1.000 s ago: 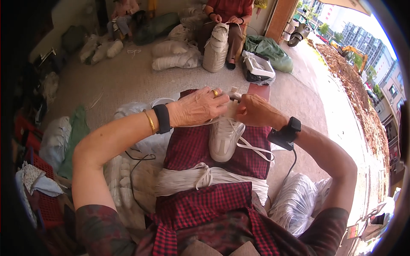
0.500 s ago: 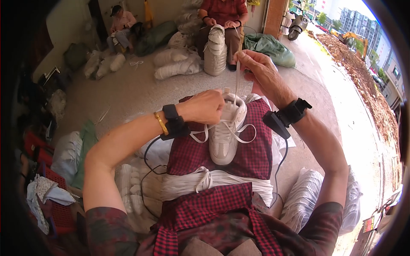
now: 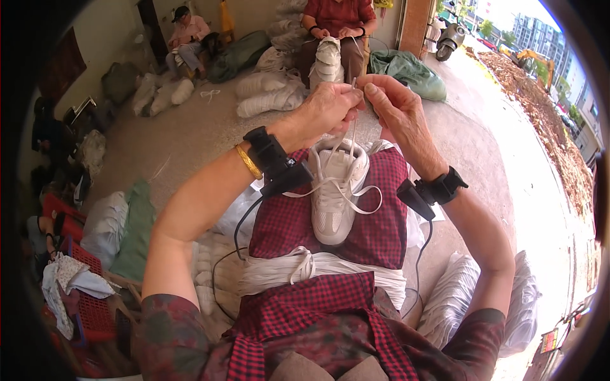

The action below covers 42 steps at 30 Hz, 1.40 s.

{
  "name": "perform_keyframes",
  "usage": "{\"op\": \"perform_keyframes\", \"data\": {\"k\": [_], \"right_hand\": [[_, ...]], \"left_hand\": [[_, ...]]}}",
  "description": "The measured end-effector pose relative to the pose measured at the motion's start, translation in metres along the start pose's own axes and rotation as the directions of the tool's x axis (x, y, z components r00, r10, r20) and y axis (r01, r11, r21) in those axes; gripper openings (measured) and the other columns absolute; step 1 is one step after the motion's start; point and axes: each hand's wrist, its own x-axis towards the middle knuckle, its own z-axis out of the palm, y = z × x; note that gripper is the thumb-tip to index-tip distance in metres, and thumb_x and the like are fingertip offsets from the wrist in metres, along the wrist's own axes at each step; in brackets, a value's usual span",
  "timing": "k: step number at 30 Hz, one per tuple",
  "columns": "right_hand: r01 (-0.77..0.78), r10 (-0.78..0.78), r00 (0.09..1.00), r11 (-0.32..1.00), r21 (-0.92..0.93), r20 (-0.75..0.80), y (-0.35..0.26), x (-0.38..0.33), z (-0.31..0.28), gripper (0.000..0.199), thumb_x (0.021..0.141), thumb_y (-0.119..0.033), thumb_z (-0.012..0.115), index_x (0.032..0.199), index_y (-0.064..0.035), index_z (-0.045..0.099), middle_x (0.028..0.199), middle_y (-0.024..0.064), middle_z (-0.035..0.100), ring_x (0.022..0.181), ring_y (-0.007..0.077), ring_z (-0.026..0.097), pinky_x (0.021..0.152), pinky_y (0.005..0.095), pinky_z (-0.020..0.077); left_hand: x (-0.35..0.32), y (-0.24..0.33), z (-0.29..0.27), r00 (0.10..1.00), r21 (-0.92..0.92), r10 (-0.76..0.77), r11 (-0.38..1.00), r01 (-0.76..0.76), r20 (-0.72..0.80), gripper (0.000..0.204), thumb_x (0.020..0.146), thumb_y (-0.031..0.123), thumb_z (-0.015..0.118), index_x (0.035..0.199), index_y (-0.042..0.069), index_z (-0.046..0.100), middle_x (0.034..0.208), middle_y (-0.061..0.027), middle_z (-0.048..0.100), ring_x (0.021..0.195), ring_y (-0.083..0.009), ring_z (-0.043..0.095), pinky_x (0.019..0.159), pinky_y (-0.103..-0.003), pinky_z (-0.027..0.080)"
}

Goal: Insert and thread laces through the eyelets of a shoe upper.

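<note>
A white sneaker rests on the red-and-black checked apron over my lap, its toe toward me. Its white shoelace rises from the collar to my two hands, which meet above and beyond the shoe. My left hand is closed in a pinch on the lace. Close beside it, my right hand pinches the lace near its upper end, thumb against the fingers. Loose loops of lace spread on both sides of the shoe. A bundle of white laces lies across my lap.
Opposite me a seated person handles a stack of white shoes. Another person sits at the back left. Bagged shoes lie on the floor, with more wrapped shoes at my right. A red crate stands at the left.
My left hand has left the shoe's collar and moved up and forward to the lace beside my right hand. My right hand has shifted slightly; the shoe stays on my lap.
</note>
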Motion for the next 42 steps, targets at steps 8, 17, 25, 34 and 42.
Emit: {"op": "perform_keyframes", "data": {"k": [8, 17, 25, 34, 42], "right_hand": [[-0.165, 0.245, 0.924, 0.948, -0.272, 0.293, 0.02, -0.039, 0.024, 0.033, 0.101, -0.024, 0.055, 0.101, 0.0047, 0.071, 0.071, 0.0089, 0.069, 0.058, 0.0104, 0.059, 0.053, 0.0306, 0.0454], [-0.263, 0.33, 0.906, 0.929, 0.26, -0.265, 0.073, -0.076, -0.095, 0.036, 0.106, -0.034, 0.05, 0.103, -0.0047, 0.071, 0.074, -0.0018, 0.067, 0.053, 0.0023, 0.049, 0.047, 0.0187, 0.0322], [-0.39, 0.385, 0.892, 0.92, 0.03, -0.238, 0.061, -0.144, -0.112, 0.045, 0.105, -0.044, 0.052, 0.113, -0.0027, 0.069, 0.086, 0.0024, 0.072, 0.059, 0.0042, 0.058, 0.048, 0.0196, 0.0362], [-0.107, 0.055, 0.993, 0.797, -0.595, -0.104, 0.057, -0.12, -0.064, 0.047, 0.082, 0.002, 0.057, 0.128, -0.0022, 0.054, 0.117, 0.0203, 0.066, 0.105, 0.0329, 0.065, 0.091, 0.0432, 0.0525], [0.392, -0.212, 0.906, 0.747, -0.536, 0.366, 0.054, -0.083, -0.016, 0.012, 0.096, -0.005, 0.055, 0.107, -0.0011, 0.055, 0.091, 0.0174, 0.062, 0.076, 0.0382, 0.062, 0.066, 0.0452, 0.0481]], "left_hand": [[-0.002, -0.008, 0.01, 0.996, -0.175, 0.051, 0.984, -0.036, 0.079, 0.027, 0.104, 0.026, 0.051, 0.104, 0.001, 0.06, 0.08, -0.0017, 0.059, 0.059, -0.0037, 0.044, 0.048, -0.018, 0.031], [-0.081, -0.055, -0.156, 0.794, -0.217, 0.087, 0.939, -0.267, -0.601, 0.035, 0.106, 0.029, 0.053, 0.129, 0.003, 0.057, 0.094, -0.0054, 0.068, 0.065, -0.0046, 0.046, 0.049, -0.019, 0.033], [-0.147, -0.077, -0.159, 0.798, -0.066, 0.061, 0.99, -0.125, -0.6, 0.043, 0.107, 0.033, 0.051, 0.138, 0.003, 0.052, 0.09, -0.0044, 0.069, 0.062, -0.0036, 0.049, 0.05, -0.019, 0.036], [-0.129, -0.106, -0.083, 0.789, 0.877, 0.524, 0.478, 0.039, -0.321, 0.068, 0.079, -0.003, 0.067, 0.144, 0.005, 0.047, 0.133, -0.0167, 0.057, 0.115, -0.0313, 0.062, 0.084, -0.035, 0.052], [-0.092, -0.11, -0.034, 0.814, 0.762, 0.579, 0.546, -0.348, -0.043, 0.027, 0.083, -0.004, 0.072, 0.107, 0.005, 0.064, 0.101, -0.0088, 0.064, 0.083, -0.0212, 0.067, 0.066, -0.03, 0.054]]}}
